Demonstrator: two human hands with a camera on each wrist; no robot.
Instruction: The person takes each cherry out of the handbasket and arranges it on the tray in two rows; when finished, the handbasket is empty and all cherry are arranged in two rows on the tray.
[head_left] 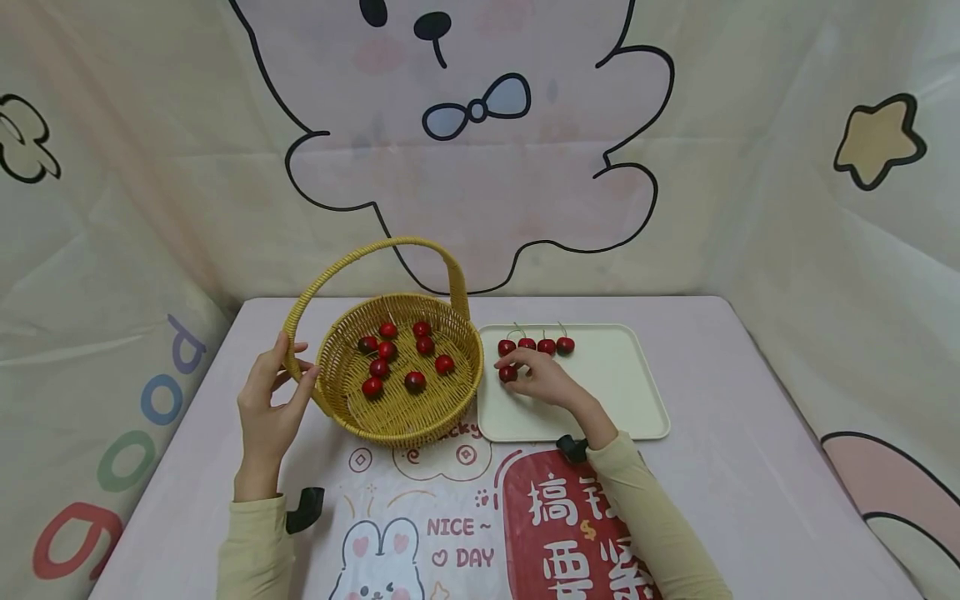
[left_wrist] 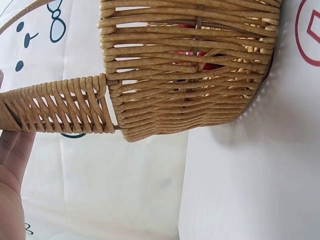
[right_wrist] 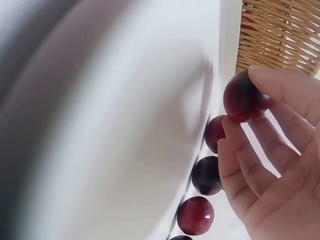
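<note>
A yellow woven basket (head_left: pixel 405 427) stands on the table's left half, with several dark red cherries inside. My left hand (head_left: pixel 272 412) grips the left base of its arched handle (head_left: pixel 408 241); in the left wrist view, fingers (left_wrist: pixel 19 155) pass behind the handle band (left_wrist: pixel 60 106). Over the left part of a cream tray (head_left: pixel 600 400), my right hand (head_left: pixel 551 382) pinches a cherry (right_wrist: pixel 241 96) between thumb and fingers. Behind that hand, a row of several cherries (head_left: pixel 547 345) with stems lies along the tray's far side. The fingers partly cover the pinched cherry in the head view.
Tray and basket stand nearly side by side on a white-covered table (head_left: pixel 750 500). A printed mat (head_left: pixel 450 533) with a rabbit and red lettering lies in front of them. Behind, a cartoon-printed cloth (head_left: pixel 555 192) hangs at the table's far edge.
</note>
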